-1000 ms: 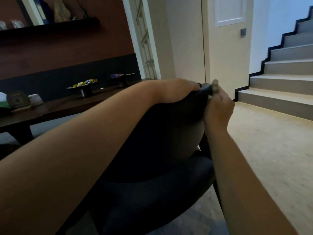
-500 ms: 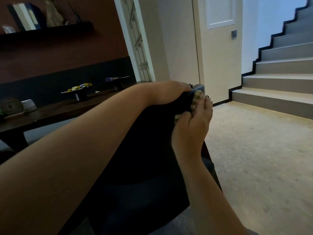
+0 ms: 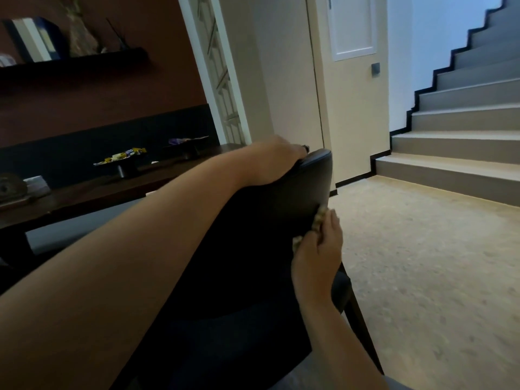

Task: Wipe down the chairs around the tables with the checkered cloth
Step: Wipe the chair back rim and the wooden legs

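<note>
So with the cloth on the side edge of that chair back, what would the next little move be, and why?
Probably slide the right hand further down the chair back's side edge. It presses the checkered cloth only partway down, with dark edge still showing below, and the left hand grips the top to steady the chair.

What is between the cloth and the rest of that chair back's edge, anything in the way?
Nothing visible. The right hand presses the checkered cloth on the right edge of the dark chair back; the edge below looks bare. The left hand grips the top rim, well above the cloth.
</note>
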`<action>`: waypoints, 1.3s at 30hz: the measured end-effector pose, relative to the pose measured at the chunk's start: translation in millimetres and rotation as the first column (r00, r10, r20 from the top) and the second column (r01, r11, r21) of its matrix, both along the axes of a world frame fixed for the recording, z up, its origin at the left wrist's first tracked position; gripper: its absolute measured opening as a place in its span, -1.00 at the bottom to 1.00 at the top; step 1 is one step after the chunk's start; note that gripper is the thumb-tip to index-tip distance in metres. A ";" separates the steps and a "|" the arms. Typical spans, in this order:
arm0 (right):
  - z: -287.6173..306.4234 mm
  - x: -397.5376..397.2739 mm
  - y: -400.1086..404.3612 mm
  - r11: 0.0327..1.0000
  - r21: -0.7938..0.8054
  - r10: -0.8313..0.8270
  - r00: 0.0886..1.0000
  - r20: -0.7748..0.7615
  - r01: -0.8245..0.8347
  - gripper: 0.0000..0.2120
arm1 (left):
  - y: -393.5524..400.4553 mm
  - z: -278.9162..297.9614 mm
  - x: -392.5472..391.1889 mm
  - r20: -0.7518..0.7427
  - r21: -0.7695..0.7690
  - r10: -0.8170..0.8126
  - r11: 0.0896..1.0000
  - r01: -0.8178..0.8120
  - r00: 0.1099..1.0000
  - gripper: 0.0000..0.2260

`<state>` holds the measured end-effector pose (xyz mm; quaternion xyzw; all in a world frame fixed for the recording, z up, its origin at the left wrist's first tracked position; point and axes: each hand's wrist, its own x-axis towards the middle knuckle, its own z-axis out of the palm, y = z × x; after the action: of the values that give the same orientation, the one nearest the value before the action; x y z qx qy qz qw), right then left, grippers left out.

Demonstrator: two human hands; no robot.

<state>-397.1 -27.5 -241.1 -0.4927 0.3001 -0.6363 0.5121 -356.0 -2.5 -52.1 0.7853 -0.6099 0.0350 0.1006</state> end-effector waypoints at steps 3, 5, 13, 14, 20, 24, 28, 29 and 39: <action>32.7 -3.9 -6.1 0.968 -0.233 -0.083 0.994 0.073 0.098 -0.45 | 21.5 -1.9 -6.0 -0.084 -0.157 0.015 0.987 -0.028 0.996 -0.64; 51.7 -4.3 -4.0 0.888 -0.417 -0.162 0.980 0.117 0.197 -0.46 | 42.5 -5.8 -4.8 -0.039 -0.229 -0.011 0.974 0.001 0.999 -0.64; 6.2 -12.7 -17.1 0.399 -0.916 -0.239 0.970 -0.052 0.049 -0.54 | 122.3 -57.4 15.6 0.461 -0.629 0.258 0.770 0.108 0.849 -0.64; 11.3 -19.3 -28.3 0.310 -0.951 -0.255 0.965 -0.066 0.017 -0.55 | 127.8 -72.0 22.0 0.471 -0.712 0.322 0.689 0.138 0.821 -0.65; 44.4 -22.5 -52.2 -0.111 -0.993 -0.367 0.930 0.007 -0.037 -0.64 | 122.6 -154.1 39.8 0.089 -0.966 0.535 0.252 -0.059 0.840 -0.57; 45.9 -22.5 -63.7 -0.266 -0.963 -0.361 0.931 0.052 -0.049 -0.62 | 107.6 -190.7 26.3 -0.403 -0.901 0.304 0.032 -0.432 0.863 -0.42; 35.9 -15.7 -72.6 -0.361 -0.932 -0.333 0.939 0.091 -0.038 -0.53 | 100.1 -203.1 23.2 -0.810 -0.579 0.006 -0.164 -0.799 0.586 -0.40; 28.8 -14.3 -74.1 -0.420 -0.906 -0.321 0.943 0.087 -0.059 -0.53 | 99.0 -203.1 23.9 -0.860 -0.486 -0.076 -0.177 -0.856 0.505 -0.40; 12.0 -18.6 -62.6 -0.787 -0.496 -0.334 0.929 -0.158 -0.367 -0.72 | 117.3 -226.0 34.1 -0.744 -0.336 -0.643 0.127 -0.933 0.180 0.14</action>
<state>-415.8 -90.1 -229.1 -0.7434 -0.4407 -0.3473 -0.3641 -321.9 114.8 -278.1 0.3962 -0.0426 -0.0633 0.9150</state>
